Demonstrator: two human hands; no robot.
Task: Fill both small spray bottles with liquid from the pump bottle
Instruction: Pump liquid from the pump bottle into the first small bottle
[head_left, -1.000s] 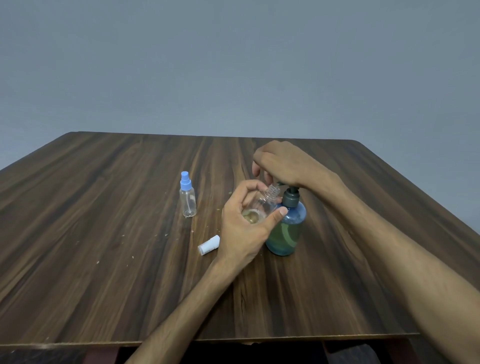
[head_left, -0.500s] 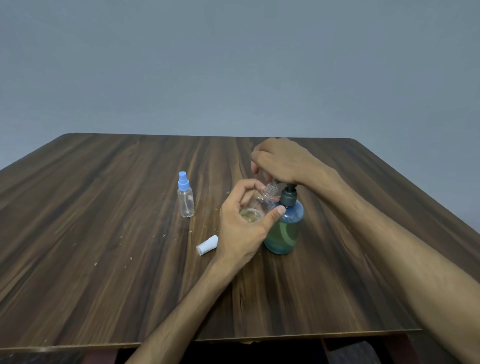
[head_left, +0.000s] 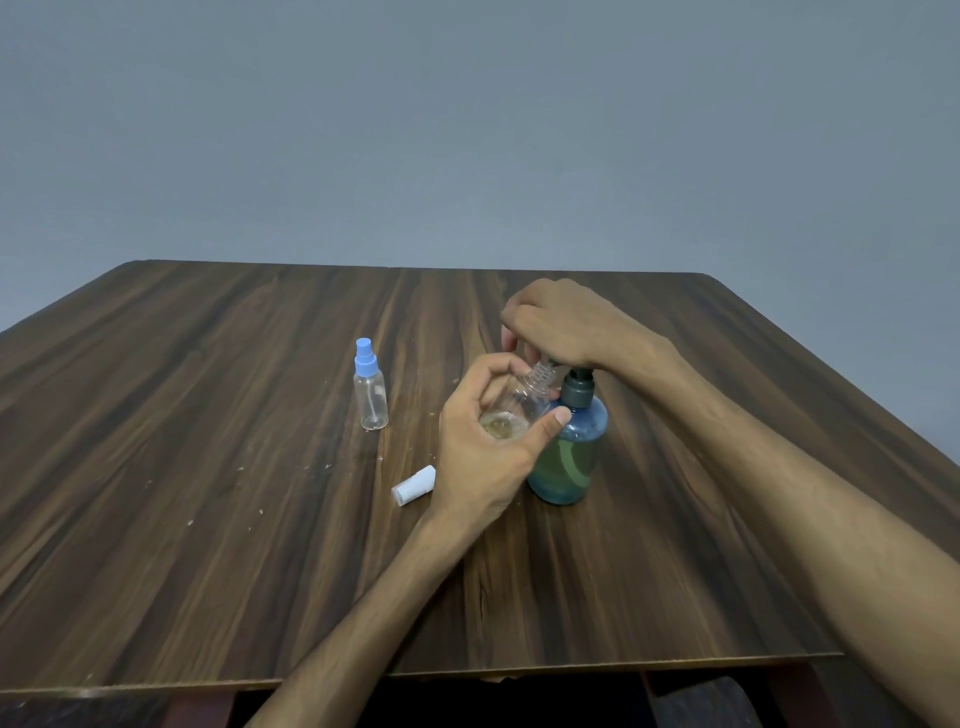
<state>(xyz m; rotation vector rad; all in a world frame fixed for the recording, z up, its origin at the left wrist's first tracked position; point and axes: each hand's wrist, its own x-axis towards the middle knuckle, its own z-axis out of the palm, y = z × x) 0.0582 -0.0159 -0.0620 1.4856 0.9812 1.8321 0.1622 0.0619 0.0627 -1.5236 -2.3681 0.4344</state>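
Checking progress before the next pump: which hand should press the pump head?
Right. The right hand already rests on top of the pump bottle, while the left hand grips the open small bottle, tilted with its neck beneath the right hand.

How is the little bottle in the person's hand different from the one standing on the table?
The held bottle has no cap, its threaded neck bare; the standing bottle wears a blue spray cap. The held bottle is tilted, its neck toward the pump bottle, gripped by the left hand; the standing bottle is upright and untouched. The held bottle has some yellowish liquid at its bottom; the standing bottle looks empty. Both are small and clear.
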